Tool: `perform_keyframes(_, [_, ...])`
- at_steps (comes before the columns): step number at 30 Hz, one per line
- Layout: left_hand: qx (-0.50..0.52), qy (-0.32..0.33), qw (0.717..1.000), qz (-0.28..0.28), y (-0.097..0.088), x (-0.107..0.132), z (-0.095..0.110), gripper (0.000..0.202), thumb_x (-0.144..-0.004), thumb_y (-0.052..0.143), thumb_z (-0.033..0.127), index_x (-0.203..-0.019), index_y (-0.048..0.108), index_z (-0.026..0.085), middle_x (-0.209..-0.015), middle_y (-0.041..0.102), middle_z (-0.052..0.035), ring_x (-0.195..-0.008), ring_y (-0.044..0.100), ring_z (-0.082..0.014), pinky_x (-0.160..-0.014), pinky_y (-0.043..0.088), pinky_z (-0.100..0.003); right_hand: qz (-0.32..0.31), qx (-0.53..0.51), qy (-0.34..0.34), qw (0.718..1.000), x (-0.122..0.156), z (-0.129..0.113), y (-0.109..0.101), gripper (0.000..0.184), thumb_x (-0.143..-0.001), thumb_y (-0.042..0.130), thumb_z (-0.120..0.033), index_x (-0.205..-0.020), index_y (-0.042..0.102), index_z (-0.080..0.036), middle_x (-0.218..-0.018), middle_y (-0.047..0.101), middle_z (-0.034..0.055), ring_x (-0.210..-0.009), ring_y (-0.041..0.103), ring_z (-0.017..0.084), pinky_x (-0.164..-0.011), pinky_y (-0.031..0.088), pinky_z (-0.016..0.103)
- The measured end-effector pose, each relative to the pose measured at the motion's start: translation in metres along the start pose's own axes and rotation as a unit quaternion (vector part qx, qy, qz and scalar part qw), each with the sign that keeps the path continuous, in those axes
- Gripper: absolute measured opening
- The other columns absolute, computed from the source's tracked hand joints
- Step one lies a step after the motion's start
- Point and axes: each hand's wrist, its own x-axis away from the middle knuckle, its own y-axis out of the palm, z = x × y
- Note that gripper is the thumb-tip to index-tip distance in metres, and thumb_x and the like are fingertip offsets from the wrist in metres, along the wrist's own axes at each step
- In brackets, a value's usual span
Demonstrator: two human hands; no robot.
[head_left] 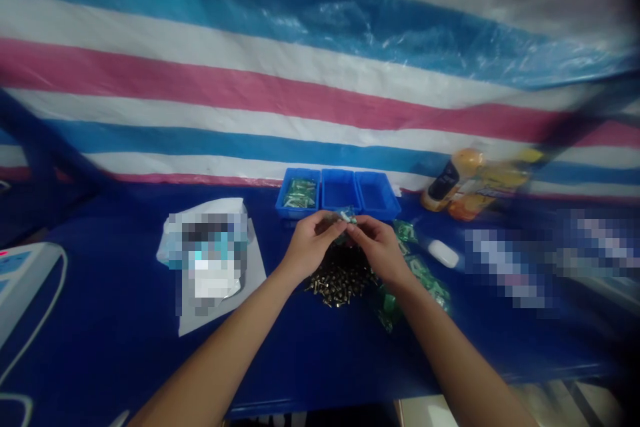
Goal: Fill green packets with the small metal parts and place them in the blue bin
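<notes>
My left hand point(310, 245) and my right hand point(380, 248) meet above the blue tabletop point(125, 320), their fingertips pinching a small clear packet with green and silver on it point(346, 216). Below my hands lies a heap of small brass-coloured screws point(341, 277). Loose green-printed plastic packets point(417, 273) trail along the right of the heap, close to my right wrist. A row of three blue plastic bins point(339, 192) stands just beyond my fingers, and the leftmost holds a bundle of green packets point(299, 192).
Behind the bins hangs a striped plastic sheet point(250, 107). Bottles point(465, 183) lie at the far right, near a white oval object point(443, 253). On the left are a pixelated white paper point(210, 267) and a power strip point(20, 280) with a white cable.
</notes>
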Motion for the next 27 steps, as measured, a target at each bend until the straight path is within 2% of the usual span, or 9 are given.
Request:
perform_keyframes(3, [0.018,-0.004,0.999,-0.034,-0.0001,-0.0003,0.0005,0.028,-0.079,0.07,0.033,-0.103,0.066,0.018,-0.105,0.071,-0.0082,-0.099,0.066,-0.0222,-0.092,0.048,-0.038,0.016,-0.018,0.01,1.0,-0.0017,0.0011,-0.0012,0.03,-0.079,0.07,-0.043,-0.093,0.068,-0.017,-0.078,0.065,0.001,-0.063,0.056,0.012,-0.063,0.046,0.026])
perform_keyframes(5, [0.029,-0.004,0.999,-0.035,0.0008,0.0001,0.0007,0.027,-0.08,0.07,0.032,-0.102,0.066,0.018,-0.105,0.071,-0.008,-0.099,0.065,-0.0219,-0.092,0.048,-0.038,0.027,-0.034,0.012,0.999,-0.002,0.0007,-0.0008,0.032,-0.078,0.072,-0.041,-0.098,0.066,-0.018,-0.078,0.064,0.0,-0.062,0.055,0.012,-0.063,0.046,0.026])
perform_keyframes(8, [0.051,-0.008,0.999,-0.012,0.0027,0.0009,0.0001,0.023,-0.08,0.07,0.032,-0.097,0.066,0.017,-0.099,0.071,-0.007,-0.095,0.066,-0.0211,-0.088,0.049,-0.036,0.022,-0.059,0.023,0.998,-0.001,-0.0009,0.0008,0.034,-0.077,0.073,-0.04,-0.102,0.065,-0.019,-0.076,0.063,-0.0009,-0.063,0.057,0.012,-0.065,0.047,0.026])
perform_keyframes(12, [0.05,-0.015,0.998,0.024,0.0037,0.0014,0.0007,0.019,-0.079,0.069,0.03,-0.091,0.066,0.017,-0.09,0.07,-0.0041,-0.085,0.064,-0.0183,-0.077,0.049,-0.03,-0.022,-0.057,0.029,0.998,0.0007,-0.0031,0.0031,0.028,-0.077,0.072,-0.039,-0.095,0.069,-0.018,-0.082,0.065,0.001,-0.069,0.058,0.013,-0.067,0.048,0.026])
perform_keyframes(18, [0.02,-0.004,0.998,0.056,0.0034,0.0029,0.0032,0.01,-0.076,0.067,0.024,-0.079,0.061,0.017,-0.071,0.061,0.0024,-0.069,0.057,-0.0125,-0.066,0.042,-0.023,-0.021,-0.032,0.047,0.998,0.0014,-0.0061,0.0043,0.026,-0.078,0.071,-0.042,-0.085,0.069,-0.017,-0.077,0.064,0.001,-0.067,0.056,0.013,-0.065,0.046,0.026])
perform_keyframes(21, [0.007,-0.007,0.999,0.049,0.0033,0.0037,0.0025,0.013,-0.078,0.068,0.029,-0.081,0.062,0.018,-0.072,0.062,0.0021,-0.069,0.057,-0.0126,-0.064,0.042,-0.023,-0.015,-0.018,0.048,0.999,0.0016,-0.007,0.0024,0.027,-0.078,0.07,-0.043,-0.083,0.068,-0.017,-0.075,0.064,0.0007,-0.067,0.056,0.013,-0.065,0.044,0.025])
perform_keyframes(24, [-0.012,0.002,0.999,0.032,0.0032,0.0033,0.0021,0.019,-0.079,0.068,0.035,-0.088,0.066,0.018,-0.08,0.067,-0.0008,-0.074,0.06,-0.0147,-0.069,0.044,-0.025,-0.005,0.003,0.039,0.999,0.0013,-0.0065,0.0,0.029,-0.08,0.068,-0.045,-0.082,0.067,-0.016,-0.07,0.061,-0.0002,-0.065,0.055,0.013,-0.063,0.042,0.025])
perform_keyframes(27, [-0.026,0.006,0.999,0.041,0.0028,0.0025,0.0027,0.023,-0.08,0.068,0.039,-0.089,0.068,0.018,-0.083,0.069,-0.003,-0.077,0.062,-0.0165,-0.072,0.046,-0.027,0.003,0.004,0.033,0.999,0.0008,-0.0056,-0.0003,0.03,-0.08,0.068,-0.046,-0.083,0.066,-0.016,-0.068,0.059,-0.0009,-0.063,0.054,0.012,-0.062,0.042,0.025])
